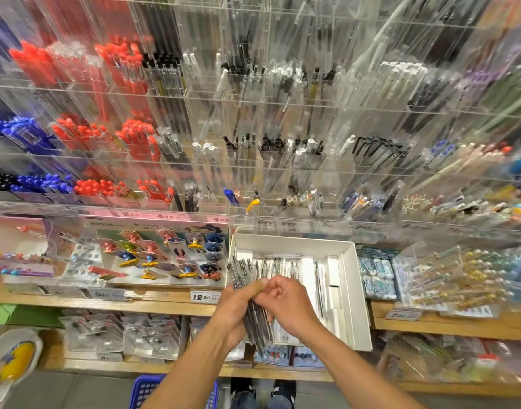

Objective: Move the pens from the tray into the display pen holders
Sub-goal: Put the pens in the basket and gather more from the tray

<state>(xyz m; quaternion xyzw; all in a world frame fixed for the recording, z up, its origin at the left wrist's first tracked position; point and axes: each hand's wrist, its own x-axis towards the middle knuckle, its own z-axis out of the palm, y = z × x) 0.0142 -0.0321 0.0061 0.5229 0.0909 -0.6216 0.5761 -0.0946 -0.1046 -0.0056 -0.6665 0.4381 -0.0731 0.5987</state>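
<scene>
From the head view, I have a bundle of pens (254,293) gathered over the near left part of the white tray (353,293), which sits on the wooden shelf (164,304) below the clear display pen holders (282,160). My left hand (234,305) wraps the bundle from the left, its grip closed round the barrels. My right hand (285,302) has fingers curled and pinching at the bundle's upper part, apparently sorting or squaring the pens. More pens lie flat in the tray, far of my hands.

To do this well, I would even the ends first, keep the left grip firm low on the barrels, then lift the bundle up and far toward a holder with room, and lower it in without fanning.

The bundle's long axis runs near to far, tilted slightly left at the far end; motion blur keeps me from telling tips from caps.
</scene>
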